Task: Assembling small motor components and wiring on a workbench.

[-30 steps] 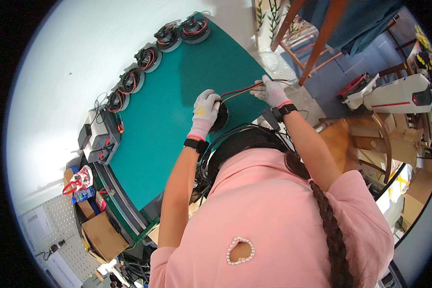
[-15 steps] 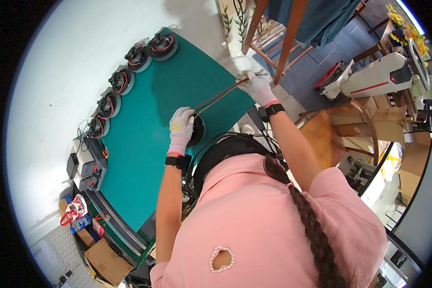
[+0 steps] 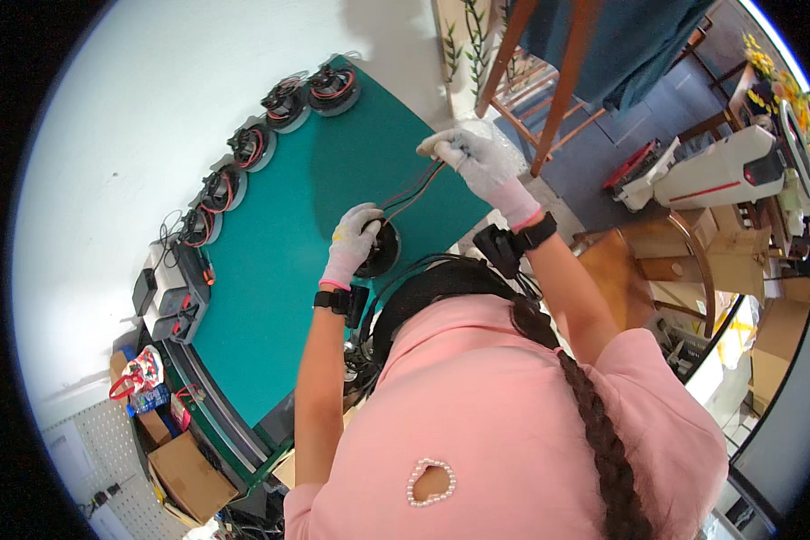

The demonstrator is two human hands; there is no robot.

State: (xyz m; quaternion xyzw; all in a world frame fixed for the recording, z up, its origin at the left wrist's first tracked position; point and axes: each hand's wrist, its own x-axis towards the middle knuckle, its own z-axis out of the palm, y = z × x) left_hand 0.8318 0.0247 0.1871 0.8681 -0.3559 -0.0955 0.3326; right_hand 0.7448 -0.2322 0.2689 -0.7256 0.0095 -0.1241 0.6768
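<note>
A round black motor-like unit [image 3: 386, 254] with red and black wires [image 3: 414, 195] sits near the front edge of the green table mat [image 3: 270, 297]. My gloved left hand [image 3: 347, 245] is closed on the unit's left side, its fingertips on top near where the wires come out. Above the mat's right part, my gloved right hand [image 3: 484, 169] pinches the far end of the wires between thumb and fingers. The wires rise from the unit to that hand in a slight bow. My body and cables partly hide the unit's near side.
Several similar black units with coiled red wires [image 3: 333, 87] stand in a row along the wall. A grey and white device [image 3: 173, 301] with black leads is at the left end. A wooden chair [image 3: 616, 274] stands to the right, cardboard boxes [image 3: 192, 477] lower left.
My right hand has come left, closer to the unit, and turned over more at the wrist. The wires were stretched straighter and are now slacker. My left hand stays at the unit.
</note>
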